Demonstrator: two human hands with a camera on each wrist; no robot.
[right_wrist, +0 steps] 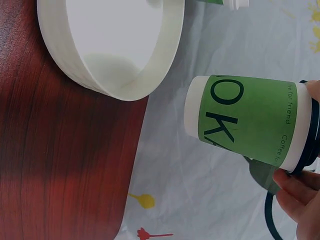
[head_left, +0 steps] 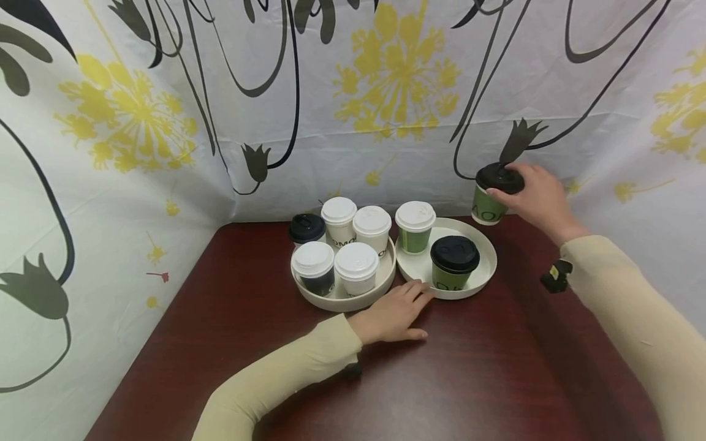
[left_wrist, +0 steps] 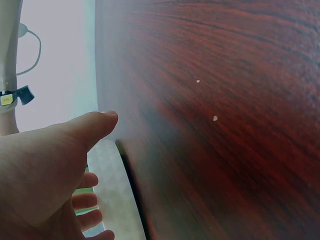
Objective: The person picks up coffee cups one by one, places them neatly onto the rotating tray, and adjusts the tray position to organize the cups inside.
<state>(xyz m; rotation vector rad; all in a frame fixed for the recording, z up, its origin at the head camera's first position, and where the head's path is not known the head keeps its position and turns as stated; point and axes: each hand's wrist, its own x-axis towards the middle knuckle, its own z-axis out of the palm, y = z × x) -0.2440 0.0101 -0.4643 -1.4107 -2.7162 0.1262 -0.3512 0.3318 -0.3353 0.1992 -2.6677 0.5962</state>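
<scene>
My right hand (head_left: 537,199) grips a green paper coffee cup (head_left: 488,205) by its black lid and holds it in the air beyond the right tray's far right rim. In the right wrist view the same cup (right_wrist: 245,122) shows dark lettering on its sleeve. My left hand (head_left: 394,312) rests with fingers spread against the front rims where the two trays nearly meet. On the right tray (head_left: 482,245) stand a green cup with a white lid (head_left: 415,226) and a green cup with a black lid (head_left: 454,263).
The left round tray (head_left: 325,302) bears several lidded cups, including a black-lidded cup (head_left: 307,229) and a dark cup with a white lid (head_left: 314,269). Both trays stand on a dark red wooden table (head_left: 469,367). A patterned cloth (head_left: 331,110) hangs behind.
</scene>
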